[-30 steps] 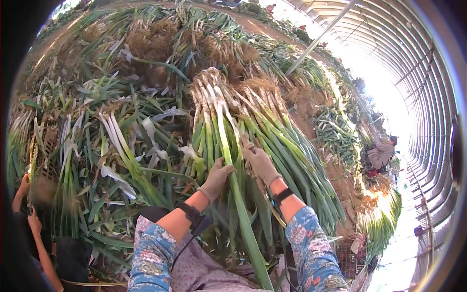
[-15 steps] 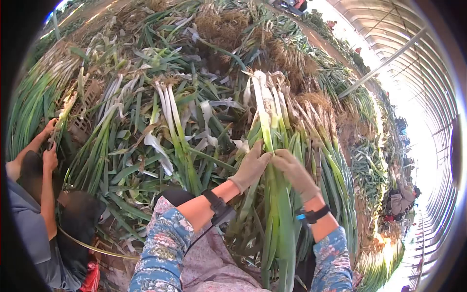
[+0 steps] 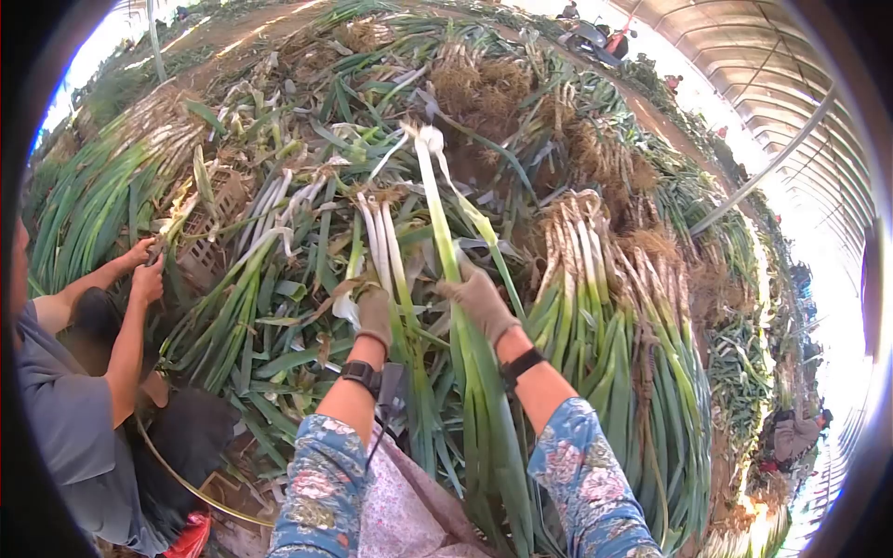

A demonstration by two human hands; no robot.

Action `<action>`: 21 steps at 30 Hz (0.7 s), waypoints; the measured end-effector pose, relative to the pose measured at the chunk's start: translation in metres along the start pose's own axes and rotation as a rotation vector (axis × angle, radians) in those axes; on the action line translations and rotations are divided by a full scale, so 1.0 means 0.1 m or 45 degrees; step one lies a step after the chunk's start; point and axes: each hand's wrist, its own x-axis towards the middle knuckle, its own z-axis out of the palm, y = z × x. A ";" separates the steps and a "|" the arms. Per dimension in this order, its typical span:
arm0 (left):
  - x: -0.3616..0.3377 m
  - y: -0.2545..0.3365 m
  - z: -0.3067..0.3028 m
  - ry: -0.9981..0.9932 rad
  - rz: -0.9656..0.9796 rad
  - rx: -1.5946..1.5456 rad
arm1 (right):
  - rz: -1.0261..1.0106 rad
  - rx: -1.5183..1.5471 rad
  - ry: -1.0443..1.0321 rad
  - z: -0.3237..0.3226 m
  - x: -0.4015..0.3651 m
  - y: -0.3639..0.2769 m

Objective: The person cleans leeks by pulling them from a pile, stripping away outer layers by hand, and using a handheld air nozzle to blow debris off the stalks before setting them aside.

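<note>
A long green onion (image 3: pixel 434 205) with a white base and green leaves lies across the middle, and my gloved right hand (image 3: pixel 481 302) is closed around its stalk. A peeled-back strip hangs beside it on the right. My gloved left hand (image 3: pixel 375 318) is lower on the left, against a small bunch of cleaned green onions (image 3: pixel 383 244). Its fingers are mostly hidden, so I cannot see whether they grip the bunch. To the right of my right hand lies a thick pile of unpeeled green onions (image 3: pixel 605 307) with brown roots.
Stripped leaves (image 3: pixel 307 307) cover the ground ahead. At the left, a co-worker's hands (image 3: pixel 147 265) handle an onion near a plastic crate (image 3: pixel 223 200). More onions (image 3: pixel 112 177) are heaped behind them. A slanted pole (image 3: pixel 763 163) stands at the right.
My right hand has moved left with the green onion, away from the right pile. My left hand has left that onion and gone left to the cleaned bunch. The view has shifted right-to-left slightly.
</note>
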 end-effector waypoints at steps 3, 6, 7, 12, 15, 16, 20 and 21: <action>0.22 -0.42 0.02 0.252 0.114 0.392 | 0.201 0.042 -0.035 0.42 0.02 0.39; -0.26 0.04 0.19 0.252 0.021 1.045 | 0.180 0.026 0.007 0.78 0.10 1.05; -0.29 0.15 0.19 0.214 -0.007 1.165 | 0.181 0.038 0.010 0.83 0.12 1.12; -0.07 0.13 0.15 0.128 0.049 1.306 | 0.205 0.188 -0.022 1.05 0.36 1.40; -0.05 0.11 0.13 0.192 0.239 1.168 | 0.226 0.332 -0.028 1.12 0.48 1.37; -0.07 0.15 0.15 0.219 0.311 1.123 | 0.217 0.346 -0.021 1.08 0.51 1.26; -0.06 0.27 0.19 0.280 0.331 0.755 | 0.116 0.452 0.015 0.95 0.60 1.06; -0.03 0.29 0.16 0.287 0.306 0.695 | 0.069 0.499 0.019 0.97 0.62 1.03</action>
